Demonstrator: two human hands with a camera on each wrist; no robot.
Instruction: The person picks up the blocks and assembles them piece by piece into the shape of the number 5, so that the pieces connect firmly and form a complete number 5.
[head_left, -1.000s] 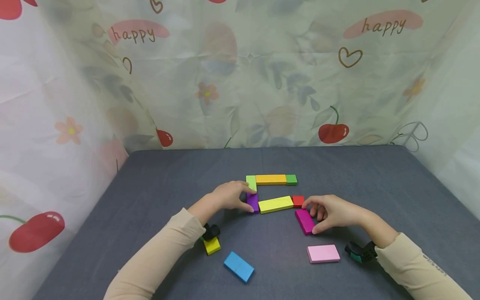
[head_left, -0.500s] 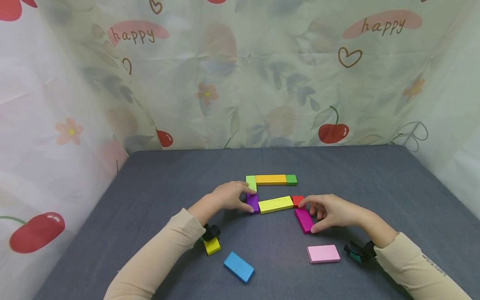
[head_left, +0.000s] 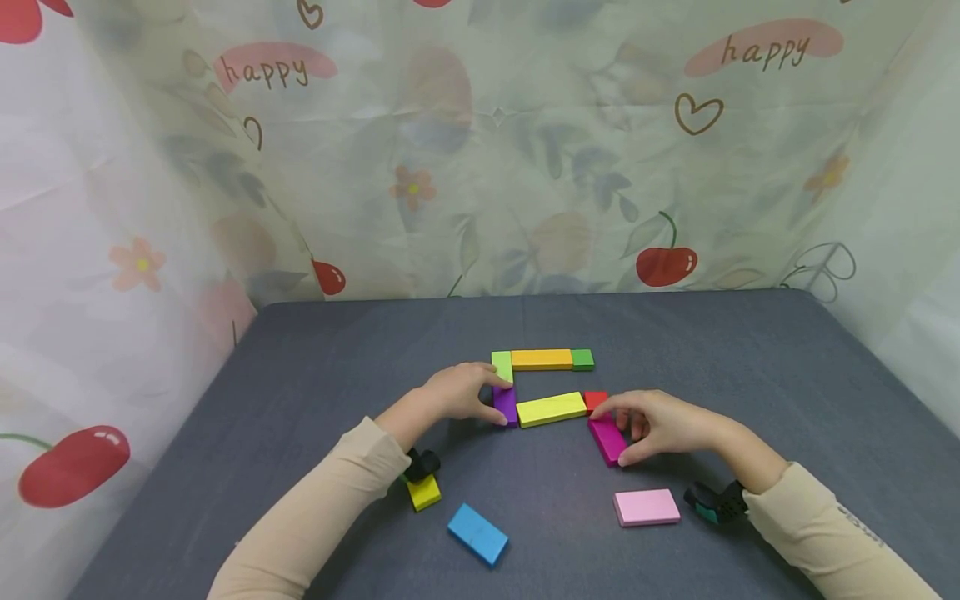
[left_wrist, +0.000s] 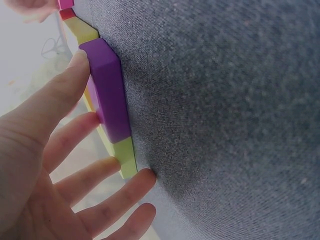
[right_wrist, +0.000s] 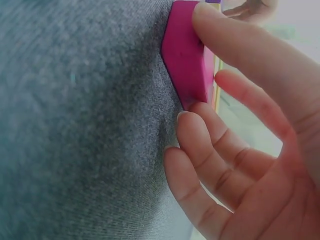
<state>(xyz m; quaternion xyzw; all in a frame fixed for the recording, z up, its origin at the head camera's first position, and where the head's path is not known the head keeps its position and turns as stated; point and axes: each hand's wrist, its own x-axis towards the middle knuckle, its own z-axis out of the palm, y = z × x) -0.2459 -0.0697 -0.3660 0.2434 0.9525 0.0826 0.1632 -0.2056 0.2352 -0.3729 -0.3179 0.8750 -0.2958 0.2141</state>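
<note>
My left hand [head_left: 459, 392] holds a purple block [head_left: 506, 405] between thumb and forefinger; the left wrist view shows the thumb at one end of it, with a lime block [left_wrist: 126, 156] beyond the other end. A long yellow block [head_left: 551, 409] runs slantwise from the purple one to a small red block [head_left: 596, 400]. My right hand [head_left: 663, 425] pinches a magenta block [head_left: 607, 439], which lies tilted just below the red block. Its thumb is on the near end, its forefinger by the far end. In the right wrist view the other fingers curl beside the magenta block [right_wrist: 182, 52].
An orange block [head_left: 542, 360] and a green block [head_left: 582, 360] extend right from the lime block. Nearer lie a pink block [head_left: 647, 507], a blue block [head_left: 478, 534] and a yellow block [head_left: 425, 493] partly under the left wrist. Grey cloth [head_left: 360, 333] covers the table.
My right hand has slid the magenta block slightly left and up, closer to the red block. The left hand and the other blocks stay put.
</note>
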